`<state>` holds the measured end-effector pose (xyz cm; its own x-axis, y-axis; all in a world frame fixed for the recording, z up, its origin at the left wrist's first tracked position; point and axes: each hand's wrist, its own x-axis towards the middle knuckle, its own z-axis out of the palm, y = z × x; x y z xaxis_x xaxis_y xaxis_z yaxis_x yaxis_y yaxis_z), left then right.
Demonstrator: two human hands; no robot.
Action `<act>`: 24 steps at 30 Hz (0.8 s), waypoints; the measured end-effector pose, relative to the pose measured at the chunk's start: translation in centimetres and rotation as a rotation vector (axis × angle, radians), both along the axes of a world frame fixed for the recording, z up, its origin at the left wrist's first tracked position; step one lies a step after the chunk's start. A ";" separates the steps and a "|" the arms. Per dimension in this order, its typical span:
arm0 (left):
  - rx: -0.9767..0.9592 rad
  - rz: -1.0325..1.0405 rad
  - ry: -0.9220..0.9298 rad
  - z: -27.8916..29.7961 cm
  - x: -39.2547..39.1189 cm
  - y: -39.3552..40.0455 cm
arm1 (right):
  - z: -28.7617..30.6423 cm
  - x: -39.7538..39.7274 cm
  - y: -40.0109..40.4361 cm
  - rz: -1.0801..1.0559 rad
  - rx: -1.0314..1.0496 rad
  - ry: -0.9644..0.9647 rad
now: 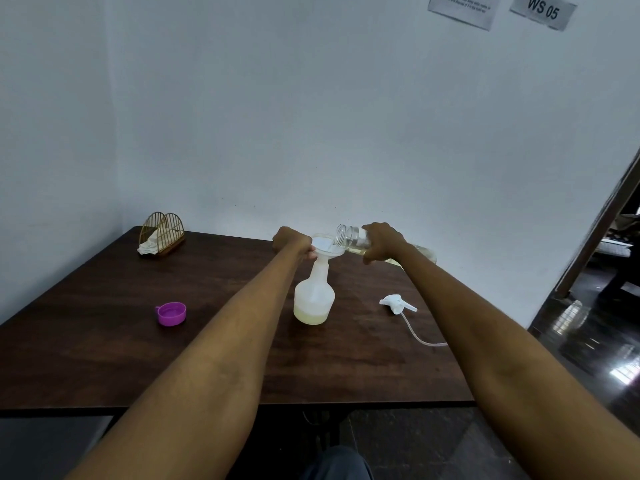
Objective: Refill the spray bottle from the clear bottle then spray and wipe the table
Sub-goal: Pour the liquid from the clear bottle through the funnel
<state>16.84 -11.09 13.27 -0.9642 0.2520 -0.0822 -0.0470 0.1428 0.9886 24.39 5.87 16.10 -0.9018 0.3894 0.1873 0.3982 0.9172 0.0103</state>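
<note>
A white translucent spray bottle (314, 296) stands upright in the middle of the dark wooden table (104, 358), with pale yellow liquid in its bottom. A white funnel (327, 249) sits in its neck. My left hand (292, 242) grips the funnel's rim. My right hand (382, 242) holds the clear bottle (349, 235) tipped on its side, its open mouth over the funnel and yellowish liquid showing behind my hand. The white spray head (396, 303) with its tube lies on the table to the right.
A purple cap (171, 314) lies on the table's left part. A gold wire holder (162, 232) with a white cloth stands at the far left corner against the wall. The table's right edge borders a dark glossy floor.
</note>
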 end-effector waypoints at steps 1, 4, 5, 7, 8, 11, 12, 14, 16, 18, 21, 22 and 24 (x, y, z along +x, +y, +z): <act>-0.004 -0.002 -0.001 0.0 0.1 0.0 | 0.0 0.0 0.0 0.001 -0.004 0.002; -0.012 0.004 -0.003 0.1 0.1 0.0 | 0.0 0.1 -0.1 0.001 -0.014 0.008; -0.011 0.006 -0.005 0.0 0.1 0.0 | 0.0 0.1 -0.1 0.002 -0.020 0.013; -0.006 0.006 -0.008 0.0 0.0 0.0 | 0.1 0.2 0.0 0.004 -0.028 0.024; -0.002 0.005 -0.007 -0.1 0.0 0.1 | 0.0 0.2 0.0 0.006 -0.028 0.028; 0.006 0.006 -0.003 -0.1 -0.1 0.1 | 0.0 0.2 0.0 0.010 -0.028 0.034; 0.007 0.008 -0.001 -0.1 -0.1 0.1 | 0.0 0.3 0.0 0.009 -0.028 0.031; 0.010 0.010 -0.002 -0.2 -0.2 0.2 | 0.0 0.4 -0.1 0.008 -0.032 0.025; 0.015 0.008 -0.006 -0.2 -0.2 0.1 | -0.1 0.4 -0.1 0.004 -0.043 0.020; 0.024 0.009 -0.011 -0.2 -0.2 0.1 | -0.2 0.5 -0.1 0.003 -0.042 0.010; 0.030 0.011 -0.016 -0.1 -0.1 0.0 | -0.4 0.5 0.0 0.003 -0.029 0.010; 0.028 0.012 -0.017 -0.1 -0.1 0.0 | -0.4 0.4 0.0 0.003 -0.027 0.010; 0.028 0.008 -0.018 -0.1 -0.1 0.0 | -0.4 0.4 0.0 0.005 -0.024 0.010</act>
